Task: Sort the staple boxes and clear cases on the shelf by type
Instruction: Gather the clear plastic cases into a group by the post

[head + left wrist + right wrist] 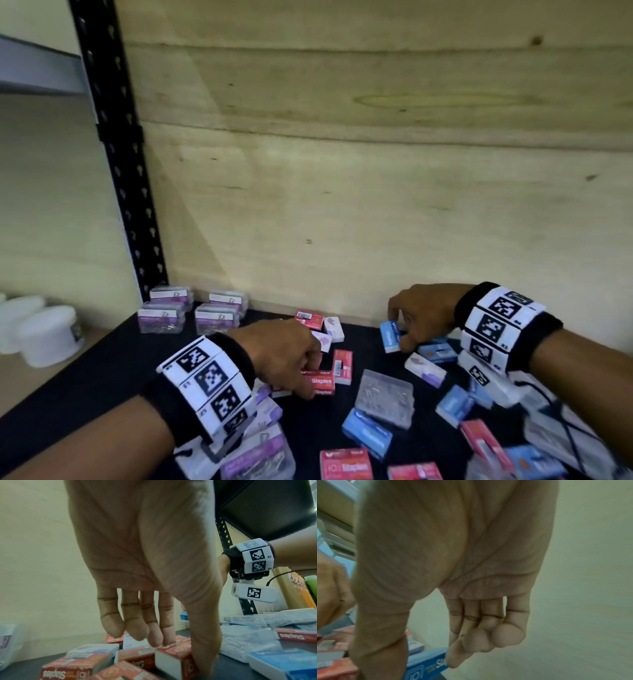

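Observation:
On the black shelf (102, 370) lie scattered red, blue and white-purple staple boxes and clear cases. My left hand (308, 375) reaches down at the centre and pinches a red staples box (320, 383) between thumb and fingers (164, 641); that red box (173, 657) stands among other red ones. My right hand (399, 334) is near the back wall and grips a blue staple box (390, 336) on its edge. In the right wrist view the blue box (426, 662) sits between thumb and fingertips (453, 660).
Several clear cases with purple labels (162, 315) are grouped at the back left by the black upright post (116, 154). A flat clear case (385, 397) lies mid-shelf. White tubs (48, 335) stand beyond the post. A wooden back panel (376, 171) closes the rear.

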The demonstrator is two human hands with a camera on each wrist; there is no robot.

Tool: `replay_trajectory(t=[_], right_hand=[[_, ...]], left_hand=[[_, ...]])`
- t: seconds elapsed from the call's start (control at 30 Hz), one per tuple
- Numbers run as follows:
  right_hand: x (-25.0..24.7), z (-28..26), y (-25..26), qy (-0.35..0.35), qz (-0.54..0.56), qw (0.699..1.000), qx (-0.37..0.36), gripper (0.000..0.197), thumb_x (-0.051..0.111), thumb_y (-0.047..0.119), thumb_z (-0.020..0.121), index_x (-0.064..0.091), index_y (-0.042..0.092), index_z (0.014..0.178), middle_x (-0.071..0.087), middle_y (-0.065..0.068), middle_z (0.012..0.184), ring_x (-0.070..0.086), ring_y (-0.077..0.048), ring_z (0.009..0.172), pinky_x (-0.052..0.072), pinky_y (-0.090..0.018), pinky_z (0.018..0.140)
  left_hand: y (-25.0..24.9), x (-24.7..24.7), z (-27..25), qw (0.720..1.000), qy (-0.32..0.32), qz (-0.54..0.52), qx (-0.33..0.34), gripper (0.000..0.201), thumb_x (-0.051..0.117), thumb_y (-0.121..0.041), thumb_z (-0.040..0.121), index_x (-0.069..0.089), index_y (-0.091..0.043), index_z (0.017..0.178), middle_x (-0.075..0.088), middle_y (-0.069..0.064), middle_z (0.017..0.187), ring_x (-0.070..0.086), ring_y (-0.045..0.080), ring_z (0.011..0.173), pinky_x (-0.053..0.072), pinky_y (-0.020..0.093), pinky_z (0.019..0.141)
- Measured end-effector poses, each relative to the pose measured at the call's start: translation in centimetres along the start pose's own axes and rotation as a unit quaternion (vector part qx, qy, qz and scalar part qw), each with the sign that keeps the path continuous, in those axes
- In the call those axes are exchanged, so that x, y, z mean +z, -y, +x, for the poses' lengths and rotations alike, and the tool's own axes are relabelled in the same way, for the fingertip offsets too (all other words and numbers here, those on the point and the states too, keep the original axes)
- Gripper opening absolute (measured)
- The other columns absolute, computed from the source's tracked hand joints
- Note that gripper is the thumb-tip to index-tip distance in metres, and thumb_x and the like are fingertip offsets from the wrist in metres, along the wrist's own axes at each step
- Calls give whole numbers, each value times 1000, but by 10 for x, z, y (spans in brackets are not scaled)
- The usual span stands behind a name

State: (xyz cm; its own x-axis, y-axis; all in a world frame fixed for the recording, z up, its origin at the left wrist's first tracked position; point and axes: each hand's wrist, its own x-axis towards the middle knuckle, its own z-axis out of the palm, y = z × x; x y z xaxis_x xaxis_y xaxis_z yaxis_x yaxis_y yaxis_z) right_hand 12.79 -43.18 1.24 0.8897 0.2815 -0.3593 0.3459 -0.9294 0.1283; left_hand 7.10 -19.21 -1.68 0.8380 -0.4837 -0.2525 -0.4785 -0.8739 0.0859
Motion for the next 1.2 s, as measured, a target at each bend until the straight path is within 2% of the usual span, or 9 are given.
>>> replay_trajectory(t=[0.13, 0.37, 0.6, 0.73, 0.83, 0.93, 1.0, 1.1, 1.2], right_hand=[[6, -12, -27, 11, -15, 999, 46, 57, 74, 48, 79, 58, 18, 125, 62, 0, 118, 59, -21, 102, 49, -34, 86], [21, -27, -77, 23, -19, 992, 123, 60, 73, 51, 80, 63, 13, 125, 65, -6, 122, 62, -26, 111, 50, -39, 93], [46, -36, -105, 47, 15, 986, 160, 70, 67, 55, 82, 61, 3, 129, 60, -20, 131, 63, -41, 107, 40, -31, 69], [49, -42, -107, 42, 32, 987, 149, 74, 62, 60, 84, 60, 2, 129, 58, -20, 134, 56, -40, 121, 52, -39, 88], [46, -54, -111, 34, 36, 988, 146, 73, 61, 61, 86, 59, 3, 131, 57, -20, 135, 56, -39, 121, 48, -45, 99], [42, -69, -114, 39, 59, 987, 143, 71, 62, 58, 88, 58, 2, 131, 58, -20, 133, 61, -40, 113, 47, -34, 83], [44, -76, -113, 57, 68, 986, 141, 69, 64, 60, 85, 63, 0, 120, 64, -19, 125, 61, -31, 88, 42, -32, 73], [56, -83, -109, 73, 50, 985, 148, 56, 66, 65, 81, 62, 9, 86, 65, -9, 79, 48, -21, 67, 39, -30, 64], [67, -89, -106, 70, 37, 986, 149, 71, 69, 69, 74, 60, 9, 112, 64, -4, 95, 52, -21, 76, 40, -30, 65]], left_hand=[[-3, 3, 6, 1000, 18, 16, -12, 39, 76, -49, 76, 64, -29, 107, 58, -14, 93, 55, 10, 84, 46, 26, 71], [-3, 1, 2, 999, 38, 7, -38, 40, 78, -48, 75, 65, -29, 107, 55, -18, 80, 52, 2, 70, 42, 21, 63], [-26, -14, 1, 1000, 6, -17, -6, 34, 70, -50, 82, 64, -28, 107, 62, -13, 92, 58, 9, 82, 46, 25, 73], [-47, -13, 7, 999, 10, 0, 33, 38, 70, -54, 81, 63, -29, 109, 62, -12, 100, 57, 9, 89, 49, 28, 80], [-61, -14, 15, 998, 13, 22, 60, 43, 70, -54, 80, 61, -31, 116, 59, -12, 110, 55, 10, 98, 49, 32, 88], [-74, -15, 24, 996, 22, 25, 77, 46, 73, -48, 79, 59, -30, 119, 59, -10, 114, 56, 12, 101, 48, 31, 87], [-80, -15, 30, 995, 32, 24, 87, 47, 76, -45, 77, 60, -30, 119, 59, -11, 111, 57, 12, 99, 48, 30, 85], [-86, -11, 37, 995, 45, 21, 90, 49, 81, -44, 72, 61, -31, 114, 59, -12, 106, 58, 12, 96, 50, 33, 85], [-89, -9, 43, 995, 42, 24, 91, 47, 83, -40, 68, 60, -31, 108, 61, -12, 103, 58, 11, 92, 51, 35, 83]])
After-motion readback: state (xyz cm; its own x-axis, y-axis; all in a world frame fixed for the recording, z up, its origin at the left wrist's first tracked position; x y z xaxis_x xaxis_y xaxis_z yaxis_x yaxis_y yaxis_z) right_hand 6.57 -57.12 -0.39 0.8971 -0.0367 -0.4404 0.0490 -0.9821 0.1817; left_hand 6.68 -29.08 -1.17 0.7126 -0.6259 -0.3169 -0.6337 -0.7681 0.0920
